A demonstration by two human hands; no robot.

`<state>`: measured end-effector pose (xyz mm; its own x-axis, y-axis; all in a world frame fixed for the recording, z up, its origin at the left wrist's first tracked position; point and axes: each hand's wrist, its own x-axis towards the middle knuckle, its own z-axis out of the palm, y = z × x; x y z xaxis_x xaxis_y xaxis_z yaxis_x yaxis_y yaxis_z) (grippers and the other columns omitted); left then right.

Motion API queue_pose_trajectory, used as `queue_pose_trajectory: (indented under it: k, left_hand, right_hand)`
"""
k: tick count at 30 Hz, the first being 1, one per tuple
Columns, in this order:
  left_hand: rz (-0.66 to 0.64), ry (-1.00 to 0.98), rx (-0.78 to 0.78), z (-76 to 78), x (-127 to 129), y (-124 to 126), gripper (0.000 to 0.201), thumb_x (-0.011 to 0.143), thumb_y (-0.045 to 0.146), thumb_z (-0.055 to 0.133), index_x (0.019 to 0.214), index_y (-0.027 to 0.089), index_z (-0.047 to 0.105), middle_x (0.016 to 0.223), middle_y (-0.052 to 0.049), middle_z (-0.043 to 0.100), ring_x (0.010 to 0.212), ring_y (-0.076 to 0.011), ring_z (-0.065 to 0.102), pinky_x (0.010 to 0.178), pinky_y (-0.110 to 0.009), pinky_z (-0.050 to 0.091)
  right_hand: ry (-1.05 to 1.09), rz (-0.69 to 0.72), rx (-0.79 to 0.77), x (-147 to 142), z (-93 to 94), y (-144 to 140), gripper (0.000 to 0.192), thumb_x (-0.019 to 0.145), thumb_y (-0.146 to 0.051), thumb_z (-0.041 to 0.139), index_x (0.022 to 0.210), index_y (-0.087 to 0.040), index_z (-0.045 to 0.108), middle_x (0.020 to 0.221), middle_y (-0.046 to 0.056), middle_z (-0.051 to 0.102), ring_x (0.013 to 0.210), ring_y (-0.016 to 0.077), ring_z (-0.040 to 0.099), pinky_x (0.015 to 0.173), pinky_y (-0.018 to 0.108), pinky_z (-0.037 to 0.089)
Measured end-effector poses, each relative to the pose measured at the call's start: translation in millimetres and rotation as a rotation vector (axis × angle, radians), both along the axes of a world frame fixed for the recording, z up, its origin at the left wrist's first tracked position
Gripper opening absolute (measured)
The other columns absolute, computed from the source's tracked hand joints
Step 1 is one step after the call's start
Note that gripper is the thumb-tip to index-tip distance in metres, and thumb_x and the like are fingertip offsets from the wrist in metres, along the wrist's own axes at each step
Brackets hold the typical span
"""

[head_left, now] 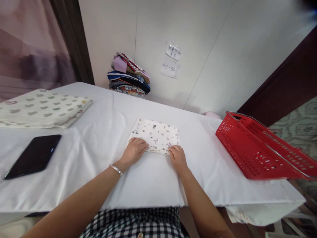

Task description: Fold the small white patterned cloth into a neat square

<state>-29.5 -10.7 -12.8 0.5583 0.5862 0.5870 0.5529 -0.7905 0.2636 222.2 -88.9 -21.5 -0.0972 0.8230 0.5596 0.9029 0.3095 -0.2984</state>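
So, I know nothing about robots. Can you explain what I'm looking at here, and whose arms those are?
There is no machine arm here: these are a person's own bare hands. The single picture comes from a camera worn on that person's head, looking forward and down. The left hand and right hand touch the near edge of a small folded cloth; I can't tell how firmly they grip it. It lies on a table covered in white. To the left are a larger folded cloth and a dark, flat thing, perhaps a tablet. To the right stands a red basket. By the wall is a pile of folded fabric.
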Motion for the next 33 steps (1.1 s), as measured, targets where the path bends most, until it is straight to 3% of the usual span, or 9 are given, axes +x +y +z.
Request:
queue_pose_trajectory:
  k: [6,10,15,22,33]
  left_hand:
    - [-0.004,0.024,0.036,2.3,2.1,-1.3,0.023,0.092,0.023,0.041,0.087,0.020,0.064,0.087,-0.004,0.065,0.086,-0.0194,0.055,0.083,-0.039,0.039]
    - [-0.013,0.001,0.003,-0.6,-0.4,-0.9,0.023,0.092,0.025,0.041,0.089,0.021,0.064,0.089,-0.005,0.064,0.087,-0.0198,0.055,0.081,-0.038,0.040]
    - [-0.057,0.022,-0.027,-6.3,-4.7,0.3,0.027,0.086,0.036,0.052,0.108,0.023,0.060,0.104,-0.007,0.061,0.099,-0.0230,0.053,0.086,-0.041,0.041]
    - [-0.024,0.054,-0.016,-11.0,-3.1,2.5,0.025,0.088,0.029,0.047,0.108,0.022,0.061,0.104,-0.009,0.062,0.098,-0.0242,0.053,0.085,-0.043,0.042]
    - [0.008,0.103,0.023,-0.2,-3.3,-1.4,0.024,0.090,0.022,0.042,0.105,0.023,0.060,0.102,-0.007,0.064,0.096,-0.0228,0.055,0.084,-0.041,0.042]
  right_hand:
    - [-0.017,-0.012,0.073,-2.7,-0.3,-0.5,0.024,0.089,-0.015,0.041,0.085,-0.019,0.065,0.087,0.005,0.061,0.082,0.0181,0.051,0.075,0.033,0.039]
    - [-0.014,0.015,0.074,-0.6,-0.1,-2.8,0.023,0.090,-0.016,0.042,0.088,-0.020,0.064,0.090,0.006,0.061,0.085,0.0181,0.052,0.076,0.033,0.040]
    - [-0.012,0.065,0.047,1.8,0.6,-5.4,0.017,0.086,-0.024,0.052,0.098,-0.019,0.064,0.098,0.007,0.062,0.093,0.0201,0.053,0.081,0.035,0.041]
    - [-0.043,0.028,0.017,3.2,-1.8,-4.4,0.021,0.087,-0.021,0.049,0.102,-0.020,0.064,0.100,0.006,0.062,0.095,0.0195,0.053,0.083,0.034,0.041]
    - [-0.007,0.014,0.001,1.2,-4.1,-2.3,0.019,0.086,-0.022,0.050,0.097,-0.021,0.066,0.097,0.006,0.063,0.093,0.0193,0.053,0.083,0.034,0.041]
